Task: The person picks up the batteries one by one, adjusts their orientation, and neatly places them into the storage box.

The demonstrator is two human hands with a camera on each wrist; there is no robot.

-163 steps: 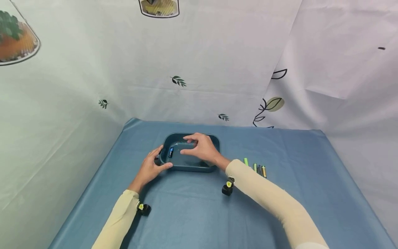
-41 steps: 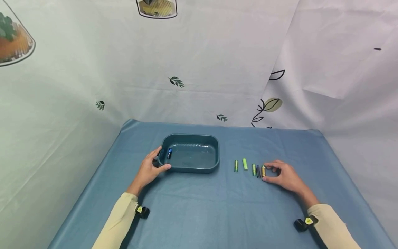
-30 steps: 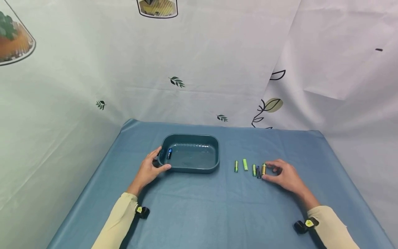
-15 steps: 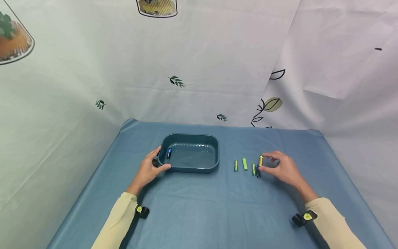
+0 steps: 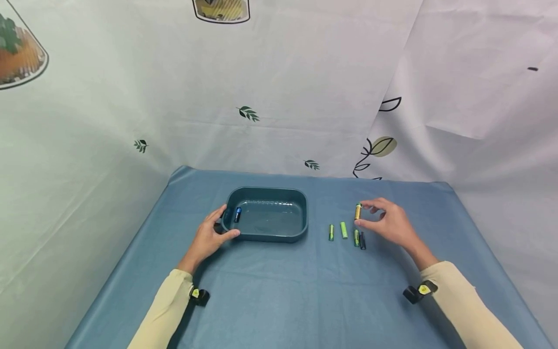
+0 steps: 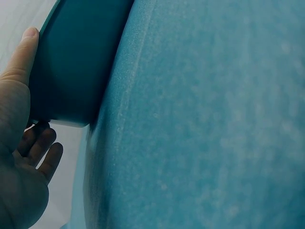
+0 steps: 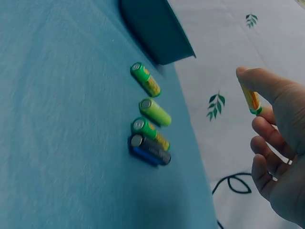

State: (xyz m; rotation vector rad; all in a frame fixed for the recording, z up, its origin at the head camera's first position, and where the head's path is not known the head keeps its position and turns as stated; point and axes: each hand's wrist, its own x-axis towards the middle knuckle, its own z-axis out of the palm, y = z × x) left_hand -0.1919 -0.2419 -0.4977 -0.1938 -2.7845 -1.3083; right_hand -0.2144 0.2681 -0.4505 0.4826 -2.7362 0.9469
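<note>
Between thumb and fingertips my right hand (image 5: 388,220) pinches a yellow battery with a green end (image 5: 358,212), raised over the table. The right wrist view shows that battery (image 7: 252,99) partly behind the thumb. My left hand (image 5: 210,238) holds the left end of a dark teal rectangular dish (image 5: 267,238), thumb at its front corner and fingers at its far left side. A blue and black battery (image 5: 237,214) lies inside the dish near its left wall. Right of the dish lie a green-yellow battery (image 5: 331,232), a light green one (image 5: 344,230), another green-yellow one (image 5: 356,238) and a dark one (image 5: 363,240).
A blue cloth (image 5: 279,295) covers the table. White fabric with leaf prints (image 5: 279,97) hangs behind it and along the sides. A small black camera (image 5: 200,297) is strapped to the left sleeve, and another camera (image 5: 413,293) to the right one.
My right hand was over the dish, then moved to the batteries at the right, took the yellow one from the row's right end and lifted it up and leftward. The left hand stays at the dish.
</note>
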